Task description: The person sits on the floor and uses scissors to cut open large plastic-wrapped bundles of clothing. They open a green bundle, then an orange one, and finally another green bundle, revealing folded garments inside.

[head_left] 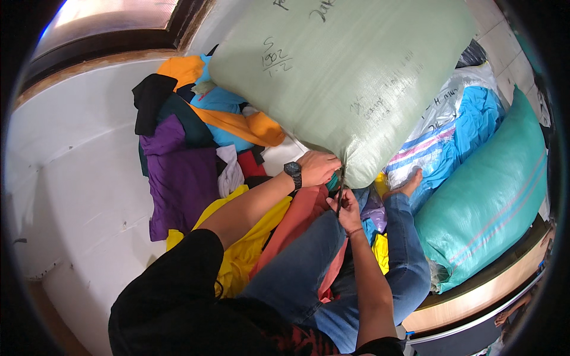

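Observation:
A big pale green woven sack (320,77) with handwriting on it leans in front of me, its gathered lower corner close to my hands. My left hand (320,168), wearing a black watch (293,172), is closed on the edge of that corner. Just below it, my right hand (347,207) is closed round a slim dark tool that looks like a pair of scissors (340,193). The tool points up at the sack's corner. Its handles are partly hidden by my fingers.
Folded cloth lies around my legs: purple (181,184), orange (237,124), yellow (237,261) and salmon (291,219) pieces. On the right are a clear bag with blue cloth (469,118) and a full green sack (493,196). A white wall (77,178) stands at left.

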Available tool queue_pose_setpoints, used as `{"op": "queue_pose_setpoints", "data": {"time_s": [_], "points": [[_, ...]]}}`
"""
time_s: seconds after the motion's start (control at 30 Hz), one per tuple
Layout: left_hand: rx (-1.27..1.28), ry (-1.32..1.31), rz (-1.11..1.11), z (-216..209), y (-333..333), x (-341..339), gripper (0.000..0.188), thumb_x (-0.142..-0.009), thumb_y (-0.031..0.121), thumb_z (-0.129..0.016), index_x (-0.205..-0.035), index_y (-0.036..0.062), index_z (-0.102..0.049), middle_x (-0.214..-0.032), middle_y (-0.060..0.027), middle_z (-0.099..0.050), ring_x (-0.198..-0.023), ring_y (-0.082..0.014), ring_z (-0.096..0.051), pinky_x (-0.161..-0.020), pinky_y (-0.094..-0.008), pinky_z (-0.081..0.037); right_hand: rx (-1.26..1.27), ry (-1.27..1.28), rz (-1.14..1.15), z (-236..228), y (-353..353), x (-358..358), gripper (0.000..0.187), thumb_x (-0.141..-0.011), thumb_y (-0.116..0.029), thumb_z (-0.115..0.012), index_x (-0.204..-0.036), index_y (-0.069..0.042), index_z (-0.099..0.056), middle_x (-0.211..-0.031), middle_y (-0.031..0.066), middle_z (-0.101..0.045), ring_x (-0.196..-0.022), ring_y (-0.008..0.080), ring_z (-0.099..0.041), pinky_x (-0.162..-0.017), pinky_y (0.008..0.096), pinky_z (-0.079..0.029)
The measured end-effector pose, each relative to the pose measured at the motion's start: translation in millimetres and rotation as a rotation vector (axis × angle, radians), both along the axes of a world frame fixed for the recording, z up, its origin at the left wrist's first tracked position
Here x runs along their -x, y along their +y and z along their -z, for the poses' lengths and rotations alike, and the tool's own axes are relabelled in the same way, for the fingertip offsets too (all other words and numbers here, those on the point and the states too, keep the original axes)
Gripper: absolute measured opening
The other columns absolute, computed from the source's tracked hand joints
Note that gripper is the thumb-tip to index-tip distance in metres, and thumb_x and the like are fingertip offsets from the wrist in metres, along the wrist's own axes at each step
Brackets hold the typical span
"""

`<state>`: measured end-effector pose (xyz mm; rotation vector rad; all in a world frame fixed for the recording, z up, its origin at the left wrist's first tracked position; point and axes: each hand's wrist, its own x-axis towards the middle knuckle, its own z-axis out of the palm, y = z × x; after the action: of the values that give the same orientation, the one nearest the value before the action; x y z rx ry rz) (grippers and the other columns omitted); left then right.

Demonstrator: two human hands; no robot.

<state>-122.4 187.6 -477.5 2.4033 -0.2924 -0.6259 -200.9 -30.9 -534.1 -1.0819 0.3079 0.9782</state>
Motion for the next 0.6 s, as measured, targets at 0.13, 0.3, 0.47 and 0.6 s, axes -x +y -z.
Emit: {"op": "queue_pose_setpoints", "data": {"time_s": [0.13,0.3,0.47,0.6], "points": [[-0.007,-0.016,0.009,2.7,2.0,3.2,0.01,-0.089,0.015,-0.057,-0.096,0.007,-0.058,-0.087,-0.0118,-0.059,-0.084,-0.0351,-0.063,-0.069,-0.0481,-0.05,0.001,-0.023,-0.027,-6.6,6.7,-7.3,0.028,-0.09,-0.005,-0.077,-0.091,-0.011,-0.05,-0.084,-0.0067,-0.047,-0.077,0.0048,-0.045,-0.07,0.0208,-0.038],[-0.045,-0.031,0.008,0.7,6.3,11.3,0.013,-0.087,0.015,-0.059,-0.098,0.0067,-0.058,-0.089,-0.0116,-0.059,-0.086,-0.0342,-0.063,-0.07,-0.0474,-0.051,-0.035,-0.028,0.044,-10.2,19.1,-19.4,0.026,-0.091,-0.004,-0.076,-0.092,-0.011,-0.05,-0.083,-0.0065,-0.045,-0.077,0.005,-0.044,-0.07,0.0207,-0.038],[-0.007,-0.089,-0.051,4.5,5.9,23.4,0.015,-0.086,0.016,-0.062,-0.097,0.0072,-0.058,-0.089,-0.0108,-0.059,-0.086,-0.0332,-0.063,-0.071,-0.0466,-0.052,-0.026,-0.03,0.128,-25.2,32.6,-34.2,0.03,-0.09,-0.004,-0.077,-0.087,-0.011,-0.048,-0.08,-0.0079,-0.045,-0.073,0.0056,-0.042,-0.07,0.0218,-0.039],[-0.01,-0.091,-0.121,2.1,5.6,30.9,0.022,-0.082,0.022,-0.068,-0.096,0.0081,-0.059,-0.087,-0.0109,-0.061,-0.084,-0.034,-0.064,-0.07,-0.047,-0.052,0.01,-0.127,0.11,-46.2,36.8,-69.0,0.027,-0.09,-0.006,-0.077,-0.088,-0.01,-0.05,-0.08,-0.0058,-0.051,-0.075,0.0061,-0.046,-0.072,0.0232,-0.042]]}}
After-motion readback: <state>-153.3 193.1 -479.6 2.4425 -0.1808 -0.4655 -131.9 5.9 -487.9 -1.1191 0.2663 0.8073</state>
